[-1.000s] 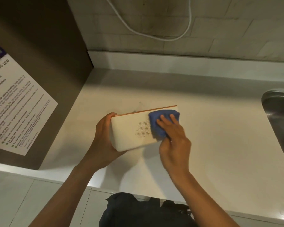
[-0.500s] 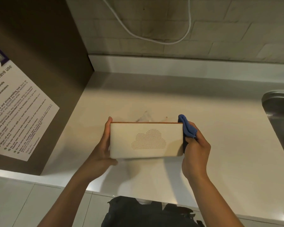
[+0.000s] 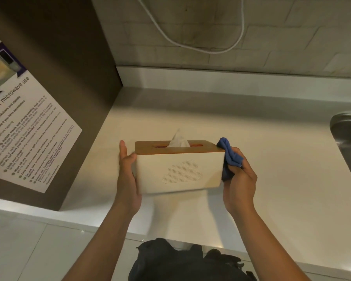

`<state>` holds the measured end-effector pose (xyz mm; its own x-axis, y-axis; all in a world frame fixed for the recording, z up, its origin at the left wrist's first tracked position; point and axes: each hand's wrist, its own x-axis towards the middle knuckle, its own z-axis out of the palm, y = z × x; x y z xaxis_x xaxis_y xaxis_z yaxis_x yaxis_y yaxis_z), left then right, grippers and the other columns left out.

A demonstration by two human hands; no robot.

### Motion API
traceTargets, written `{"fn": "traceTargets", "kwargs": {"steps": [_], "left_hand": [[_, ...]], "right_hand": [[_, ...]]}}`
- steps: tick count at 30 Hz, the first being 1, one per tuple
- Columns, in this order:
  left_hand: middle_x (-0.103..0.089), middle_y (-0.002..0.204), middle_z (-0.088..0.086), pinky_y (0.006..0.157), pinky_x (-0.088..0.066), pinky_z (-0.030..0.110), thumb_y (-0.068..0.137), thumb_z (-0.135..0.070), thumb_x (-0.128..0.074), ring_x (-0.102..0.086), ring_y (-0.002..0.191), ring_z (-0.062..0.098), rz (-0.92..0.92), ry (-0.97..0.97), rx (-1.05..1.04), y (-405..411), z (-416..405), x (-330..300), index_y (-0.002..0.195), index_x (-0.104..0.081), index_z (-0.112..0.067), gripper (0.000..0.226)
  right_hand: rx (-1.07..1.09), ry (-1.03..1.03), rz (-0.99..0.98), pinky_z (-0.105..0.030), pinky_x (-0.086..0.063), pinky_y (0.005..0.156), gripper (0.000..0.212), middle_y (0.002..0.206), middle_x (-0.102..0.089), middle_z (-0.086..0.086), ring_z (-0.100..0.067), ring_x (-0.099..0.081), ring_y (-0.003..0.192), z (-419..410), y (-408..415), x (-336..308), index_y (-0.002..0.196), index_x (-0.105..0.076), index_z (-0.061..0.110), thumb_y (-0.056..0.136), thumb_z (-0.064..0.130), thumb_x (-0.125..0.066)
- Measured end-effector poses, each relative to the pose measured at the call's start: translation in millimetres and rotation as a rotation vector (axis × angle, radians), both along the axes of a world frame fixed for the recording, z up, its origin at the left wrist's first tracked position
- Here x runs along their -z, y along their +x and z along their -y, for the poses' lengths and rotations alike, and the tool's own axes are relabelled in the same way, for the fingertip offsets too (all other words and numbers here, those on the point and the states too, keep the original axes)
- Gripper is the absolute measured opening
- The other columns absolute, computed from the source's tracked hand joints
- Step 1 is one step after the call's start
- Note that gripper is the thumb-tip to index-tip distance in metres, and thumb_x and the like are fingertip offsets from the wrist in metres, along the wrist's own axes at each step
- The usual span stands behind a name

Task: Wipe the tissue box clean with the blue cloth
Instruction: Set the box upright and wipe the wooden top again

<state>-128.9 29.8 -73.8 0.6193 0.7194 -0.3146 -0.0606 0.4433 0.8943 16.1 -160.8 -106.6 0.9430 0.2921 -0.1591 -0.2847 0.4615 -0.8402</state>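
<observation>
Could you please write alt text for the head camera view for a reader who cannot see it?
Two hands hold a tissue box above a pale counter: the left hand on its left end, the right hand pressing a blue cloth against its right end. A tissue pokes from the wooden lid; a sink sits far right.

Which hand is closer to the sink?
Right. The right hand holds the blue cloth on the box's sink side; the left hand is farther away.
</observation>
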Motion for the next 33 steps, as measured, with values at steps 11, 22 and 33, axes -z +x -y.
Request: {"fn": "traceTargets", "kwargs": {"steps": [11,22,33], "left_hand": [[-0.068,0.123,-0.001,0.074,-0.049,0.038,0.088,-0.038,-0.071,-0.064,0.097,0.023,-0.257,-0.183,0.087,-6.5,-8.7,2.7,0.120,-0.065,-0.048,0.034],[-0.069,0.126,-0.017,0.072,-0.063,0.032,0.083,-0.033,-0.071,-0.070,0.110,0.013,-0.056,0.239,-0.134,16.2,23.1,0.8,0.123,-0.065,-0.052,0.045],[-0.071,0.122,-0.024,0.071,-0.061,0.023,0.095,-0.016,-0.071,-0.070,0.110,0.005,-0.017,0.223,-0.124,3.2,14.8,18.7,0.126,-0.063,-0.049,0.046]], "right_hand": [[0.103,-0.440,0.373,-0.029,-0.050,0.096,0.049,0.113,-0.069,0.009,-0.013,-0.062,0.107,28.3,-5.5,6.5,0.111,-0.069,0.035,0.096,-0.004,-0.045],[-0.009,-1.148,0.988,-0.040,-0.031,0.105,0.054,0.139,-0.053,-0.002,-0.030,-0.039,0.135,5.0,-67.4,-12.1,0.133,-0.057,0.013,0.082,-0.005,-0.064],[-0.084,-1.121,0.863,-0.041,-0.047,0.098,0.050,0.129,-0.061,-0.009,-0.030,-0.054,0.123,22.9,-32.1,-20.4,0.123,-0.065,0.013,0.079,-0.011,-0.059]]}}
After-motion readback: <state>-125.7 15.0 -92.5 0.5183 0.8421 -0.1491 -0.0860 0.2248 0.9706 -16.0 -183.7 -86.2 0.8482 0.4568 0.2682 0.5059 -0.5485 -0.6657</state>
